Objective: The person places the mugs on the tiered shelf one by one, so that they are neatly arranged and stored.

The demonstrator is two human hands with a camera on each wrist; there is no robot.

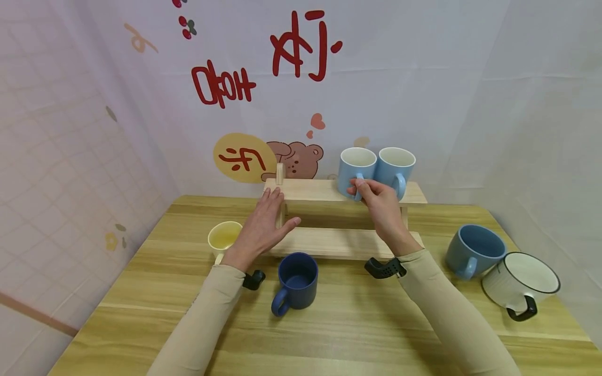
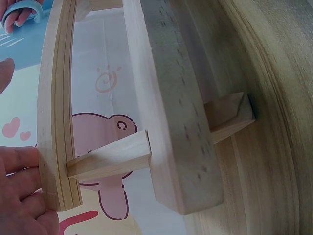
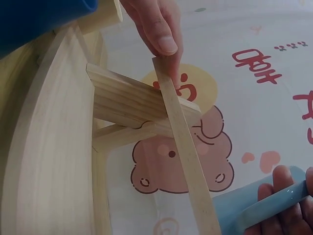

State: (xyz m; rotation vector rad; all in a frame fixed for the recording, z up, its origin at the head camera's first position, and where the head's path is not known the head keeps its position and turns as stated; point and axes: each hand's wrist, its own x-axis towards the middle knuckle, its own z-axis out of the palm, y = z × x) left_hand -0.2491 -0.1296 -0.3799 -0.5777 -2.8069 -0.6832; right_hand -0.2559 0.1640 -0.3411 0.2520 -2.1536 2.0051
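One light-blue mug (image 1: 351, 173), handle (image 3: 274, 204) pinched in right hand (image 1: 383, 206) — left hand (image 1: 263, 227), fingers extended, touching shelf (image 1: 310, 190)

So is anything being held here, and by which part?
Yes: the right hand grips the left-hand one of the two light blue mugs by its handle. The left hand just touches the rack's upper board.

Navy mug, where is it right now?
In the head view, the navy mug stands in front of the left end of the wooden rack, right of the yellow cup.
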